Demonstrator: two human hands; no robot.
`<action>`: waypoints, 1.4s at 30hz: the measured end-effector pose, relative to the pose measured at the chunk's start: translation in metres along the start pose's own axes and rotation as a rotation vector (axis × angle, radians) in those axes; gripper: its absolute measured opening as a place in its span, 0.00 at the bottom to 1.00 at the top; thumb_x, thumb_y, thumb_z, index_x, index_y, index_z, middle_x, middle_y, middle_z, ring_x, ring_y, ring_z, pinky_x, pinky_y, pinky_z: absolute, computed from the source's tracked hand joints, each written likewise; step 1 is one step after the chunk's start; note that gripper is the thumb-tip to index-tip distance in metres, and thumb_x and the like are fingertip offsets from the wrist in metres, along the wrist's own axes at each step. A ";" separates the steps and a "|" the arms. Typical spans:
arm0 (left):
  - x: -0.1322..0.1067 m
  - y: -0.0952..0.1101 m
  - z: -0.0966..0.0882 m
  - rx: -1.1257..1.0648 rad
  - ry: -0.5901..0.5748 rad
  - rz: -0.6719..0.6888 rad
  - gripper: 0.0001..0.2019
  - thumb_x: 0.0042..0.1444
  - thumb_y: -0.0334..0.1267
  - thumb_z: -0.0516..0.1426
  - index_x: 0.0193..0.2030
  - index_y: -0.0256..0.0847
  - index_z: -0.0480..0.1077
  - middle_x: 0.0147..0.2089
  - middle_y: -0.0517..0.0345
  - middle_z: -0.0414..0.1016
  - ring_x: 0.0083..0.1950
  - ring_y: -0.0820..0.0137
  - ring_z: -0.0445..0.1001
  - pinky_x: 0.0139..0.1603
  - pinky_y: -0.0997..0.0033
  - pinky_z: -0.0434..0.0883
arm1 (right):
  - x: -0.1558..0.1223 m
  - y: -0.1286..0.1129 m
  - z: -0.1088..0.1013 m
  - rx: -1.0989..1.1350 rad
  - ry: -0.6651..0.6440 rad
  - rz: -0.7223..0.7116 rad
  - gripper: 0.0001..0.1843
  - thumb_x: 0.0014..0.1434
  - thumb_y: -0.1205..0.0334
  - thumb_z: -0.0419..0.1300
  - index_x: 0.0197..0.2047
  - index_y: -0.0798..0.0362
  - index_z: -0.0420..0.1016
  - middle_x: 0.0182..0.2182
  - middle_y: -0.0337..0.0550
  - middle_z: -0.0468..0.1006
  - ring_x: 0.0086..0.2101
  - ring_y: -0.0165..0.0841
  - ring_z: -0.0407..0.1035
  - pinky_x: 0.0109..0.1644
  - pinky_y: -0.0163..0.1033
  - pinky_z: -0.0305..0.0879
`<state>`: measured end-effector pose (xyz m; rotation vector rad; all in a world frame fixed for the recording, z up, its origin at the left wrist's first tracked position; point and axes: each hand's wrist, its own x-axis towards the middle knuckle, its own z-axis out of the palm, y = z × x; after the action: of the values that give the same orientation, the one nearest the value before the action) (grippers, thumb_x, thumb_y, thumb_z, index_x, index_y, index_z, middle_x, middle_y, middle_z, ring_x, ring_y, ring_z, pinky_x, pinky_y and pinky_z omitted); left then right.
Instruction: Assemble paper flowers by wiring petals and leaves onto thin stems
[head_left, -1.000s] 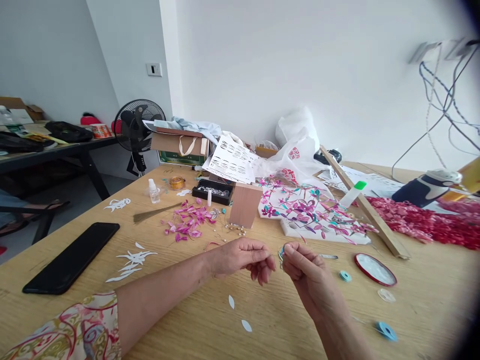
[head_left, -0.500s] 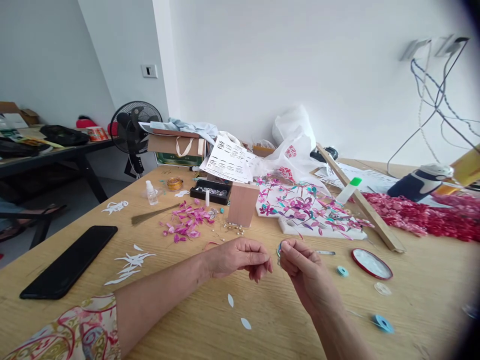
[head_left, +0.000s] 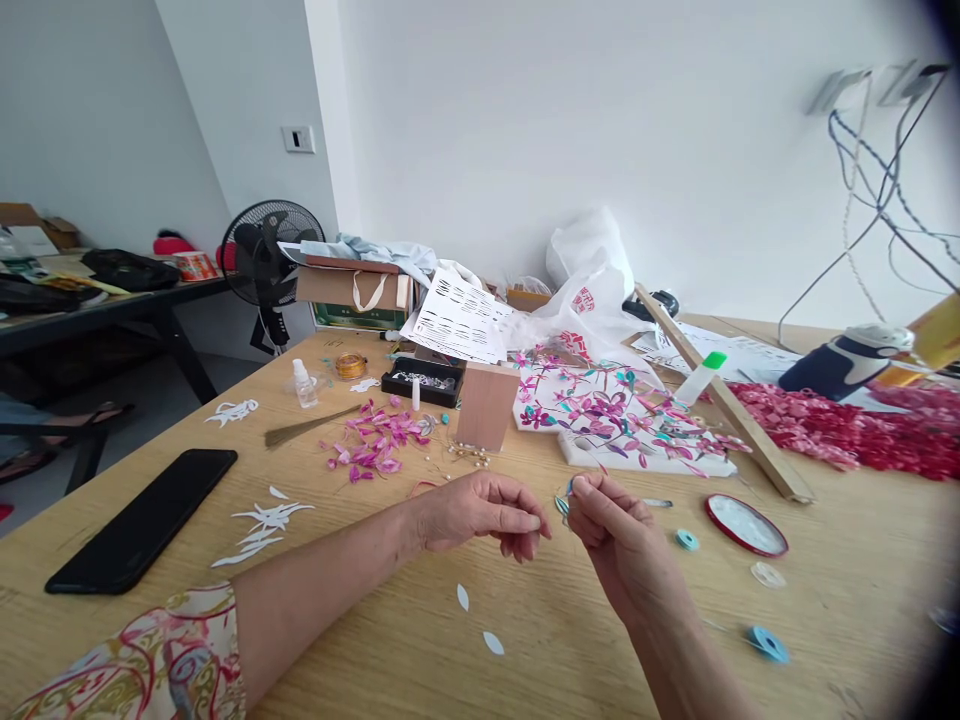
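My right hand (head_left: 616, 515) pinches a small teal leaf-shaped piece (head_left: 562, 506) that sticks out to the left of the fingertips. Just left of it, my left hand (head_left: 491, 513) is closed with thumb and fingers together. Whatever may be between those fingers is too fine to make out. A narrow gap separates the two hands above the wooden table. Two white paper leaf shapes (head_left: 493, 643) lie below the hands. Beyond my left hand are pink petals (head_left: 371, 440), small pearl beads (head_left: 469, 455) and an upright wooden block (head_left: 487, 407).
On the left lie a black phone (head_left: 142, 520) and white paper strips (head_left: 266, 525). Blue ribbon spools (head_left: 768, 644) and a red-rimmed round dish (head_left: 746, 525) sit at the right. Behind are pink-purple flower sprays (head_left: 607, 405), a wooden bar (head_left: 724, 400) and a glue bottle (head_left: 701, 378).
My right hand has shifted slightly right, and more of the teal leaf piece shows beside its fingertips. My left hand has hardly moved. The view has turned a little.
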<state>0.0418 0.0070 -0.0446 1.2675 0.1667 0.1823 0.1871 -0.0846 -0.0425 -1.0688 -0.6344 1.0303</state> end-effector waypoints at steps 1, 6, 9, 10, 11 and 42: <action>0.000 0.000 0.000 0.000 -0.007 0.003 0.09 0.50 0.38 0.56 0.34 0.33 0.70 0.25 0.58 0.70 0.26 0.78 0.68 0.28 0.78 0.61 | 0.000 0.000 0.000 0.002 0.000 0.001 0.11 0.43 0.57 0.64 0.22 0.54 0.68 0.13 0.28 0.49 0.17 0.22 0.39 0.20 0.33 0.35; -0.001 0.002 -0.001 -0.002 -0.020 -0.001 0.08 0.50 0.36 0.56 0.35 0.34 0.70 0.25 0.57 0.71 0.26 0.78 0.68 0.28 0.78 0.61 | -0.001 0.000 -0.001 0.019 -0.002 -0.006 0.11 0.44 0.58 0.64 0.21 0.54 0.68 0.13 0.28 0.49 0.17 0.22 0.38 0.20 0.33 0.34; -0.001 0.002 -0.001 0.004 -0.014 -0.009 0.08 0.49 0.36 0.56 0.35 0.34 0.70 0.25 0.57 0.71 0.27 0.78 0.69 0.29 0.78 0.62 | -0.001 0.000 -0.001 0.018 0.007 -0.011 0.11 0.44 0.58 0.64 0.21 0.54 0.68 0.14 0.29 0.49 0.18 0.22 0.38 0.21 0.34 0.34; -0.001 0.003 -0.001 0.006 -0.011 -0.013 0.08 0.49 0.36 0.57 0.35 0.34 0.70 0.25 0.57 0.71 0.27 0.77 0.69 0.29 0.77 0.62 | -0.001 0.000 -0.001 0.014 0.011 -0.012 0.11 0.44 0.58 0.64 0.21 0.54 0.68 0.14 0.29 0.49 0.18 0.22 0.39 0.21 0.34 0.34; -0.001 0.003 -0.001 0.008 -0.007 -0.016 0.09 0.49 0.37 0.57 0.35 0.34 0.70 0.25 0.57 0.71 0.27 0.77 0.69 0.29 0.77 0.62 | 0.000 0.000 -0.001 0.009 0.015 -0.013 0.11 0.44 0.58 0.64 0.21 0.54 0.68 0.14 0.29 0.49 0.18 0.22 0.39 0.21 0.34 0.34; 0.006 -0.006 0.001 0.646 0.280 0.100 0.07 0.48 0.30 0.50 0.34 0.36 0.67 0.26 0.61 0.69 0.26 0.78 0.65 0.27 0.79 0.61 | -0.002 0.004 0.006 -0.453 0.111 -0.098 0.14 0.42 0.52 0.62 0.20 0.53 0.68 0.15 0.33 0.60 0.20 0.25 0.48 0.23 0.34 0.45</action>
<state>0.0485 0.0057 -0.0502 1.8921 0.4266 0.4150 0.1796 -0.0835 -0.0437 -1.4621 -0.8445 0.7514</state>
